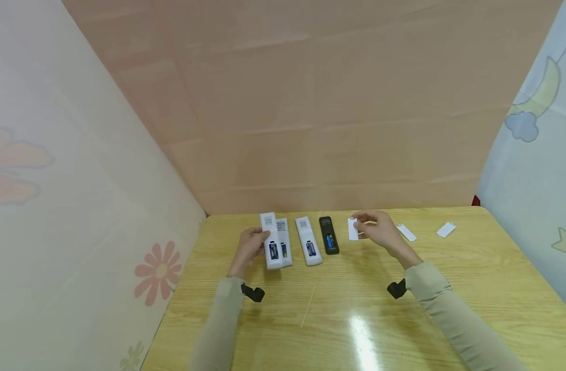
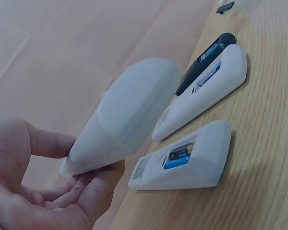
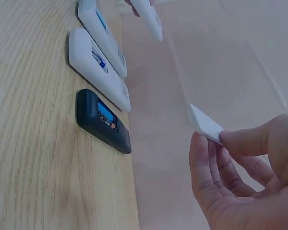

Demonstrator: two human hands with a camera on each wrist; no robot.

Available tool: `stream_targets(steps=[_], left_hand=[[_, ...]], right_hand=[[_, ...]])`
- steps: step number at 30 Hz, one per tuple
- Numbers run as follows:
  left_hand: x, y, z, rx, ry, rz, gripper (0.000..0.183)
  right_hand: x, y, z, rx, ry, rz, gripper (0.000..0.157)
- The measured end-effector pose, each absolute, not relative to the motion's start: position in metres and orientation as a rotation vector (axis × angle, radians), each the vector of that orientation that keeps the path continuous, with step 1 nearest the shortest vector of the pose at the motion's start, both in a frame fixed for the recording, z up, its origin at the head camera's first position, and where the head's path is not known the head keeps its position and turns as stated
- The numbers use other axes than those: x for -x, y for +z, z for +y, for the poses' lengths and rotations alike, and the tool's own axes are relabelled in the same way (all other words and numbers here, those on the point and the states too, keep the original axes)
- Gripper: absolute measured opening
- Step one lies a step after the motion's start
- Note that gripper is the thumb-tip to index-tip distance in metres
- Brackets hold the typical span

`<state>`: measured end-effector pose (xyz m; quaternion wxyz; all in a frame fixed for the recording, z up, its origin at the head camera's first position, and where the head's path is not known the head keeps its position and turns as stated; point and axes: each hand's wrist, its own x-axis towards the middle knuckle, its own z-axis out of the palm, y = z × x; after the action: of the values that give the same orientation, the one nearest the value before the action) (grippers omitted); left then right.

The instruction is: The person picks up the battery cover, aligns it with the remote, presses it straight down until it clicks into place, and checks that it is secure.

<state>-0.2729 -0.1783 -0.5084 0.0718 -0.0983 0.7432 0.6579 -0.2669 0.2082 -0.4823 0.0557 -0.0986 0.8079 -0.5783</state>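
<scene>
My left hand grips a white remote control by its side, raised off the table with its open battery bay and blue batteries facing up. In the left wrist view the thumb and fingers wrap the far end of that remote. Beneath and beside it lies a second white remote with batteries showing. Farther right are a third white remote and a black remote, both with uncovered battery bays. My right hand pinches a small white battery cover between thumb and fingertips, above the table.
Two more white covers lie on the wooden table, one cover just right of my right hand and another cover farther right. A pinkish cloth wall stands along the back edge, with patterned walls at both sides.
</scene>
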Motion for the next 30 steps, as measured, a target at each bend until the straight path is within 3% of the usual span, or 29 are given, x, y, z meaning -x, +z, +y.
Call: stream_targets(steps=[30], left_hand=[[0.275, -0.516, -0.145, 0.265, 2.074, 2.145, 0.052]], right_hand=[[0.261, -0.469, 0.188, 0.331, -1.833, 2.377, 0.033]])
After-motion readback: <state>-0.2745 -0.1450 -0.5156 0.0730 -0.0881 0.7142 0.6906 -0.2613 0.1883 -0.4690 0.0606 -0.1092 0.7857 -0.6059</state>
